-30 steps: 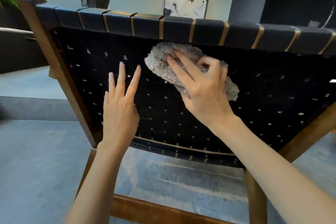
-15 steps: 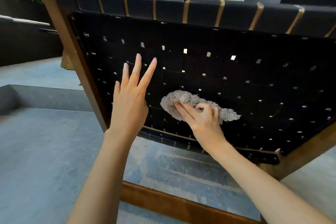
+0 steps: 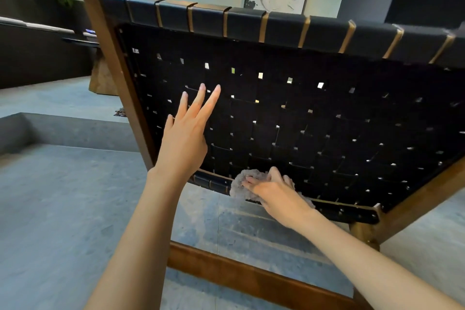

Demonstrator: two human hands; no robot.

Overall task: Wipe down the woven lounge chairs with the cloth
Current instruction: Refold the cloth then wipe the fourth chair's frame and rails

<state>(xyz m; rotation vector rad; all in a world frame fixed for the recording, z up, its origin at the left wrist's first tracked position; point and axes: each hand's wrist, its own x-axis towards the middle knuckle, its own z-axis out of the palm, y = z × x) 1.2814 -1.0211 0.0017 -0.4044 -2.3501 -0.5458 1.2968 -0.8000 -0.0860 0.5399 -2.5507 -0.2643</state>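
"How far along is the wiping, do you reckon?"

"Hard to say. The right hand (image 3: 276, 196) has the grey cloth (image 3: 237, 185) bunched under bent fingers. It's pressed on the bottom edge of the woven chair back (image 3: 314, 121), left of the middle, just where the black straps wrap the lower rail."

"And the other hand?"

"The left hand (image 3: 185, 138) lies flat and loose, fingers straight, on the webbing up and to the left, near the wooden side post (image 3: 110, 58). It holds nothing. I'd guess it steadies the chair."

"So the back is done?"

"I can't tell. The straps show no damp streak or dust line, so nothing marks wiped from unwiped. With the cloth at the bottom, I'd judge one strip of this rear face is about finished. The wide stretch of webbing to the right, the strap-wrapped top rail (image 3: 289, 27) and the wooden frame look like work left to do."

"The seat? The other chairs?"

"The seat is hidden on the far side of the back, and I see only this one chair. I'd call it an early stage."
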